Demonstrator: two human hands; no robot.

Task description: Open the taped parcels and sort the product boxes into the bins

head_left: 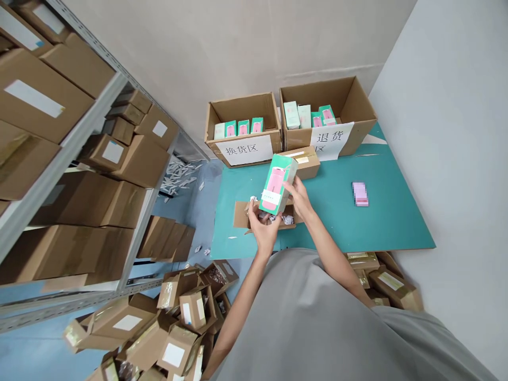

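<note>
A green and white product box (274, 182) with a pink picture on its front is held up, tilted, between both hands. My left hand (265, 226) grips it by the lower end. On its right side, my right hand (298, 197) has its fingers closed on the edge. Just below it lies an open cardboard carton (240, 214) with crumpled white paper inside, partly hidden by my left hand and the product box. Behind the held box rests a closed brown carton (308, 167).
At the table's back stand two open cartons, a left one (278, 143) and a right one (363, 129), with paper signs and several product boxes. A pixelated pink item (360, 194) lies on the green table (389, 222). Shelves of cartons (32, 100) and a carton pile (174, 344) flank my left.
</note>
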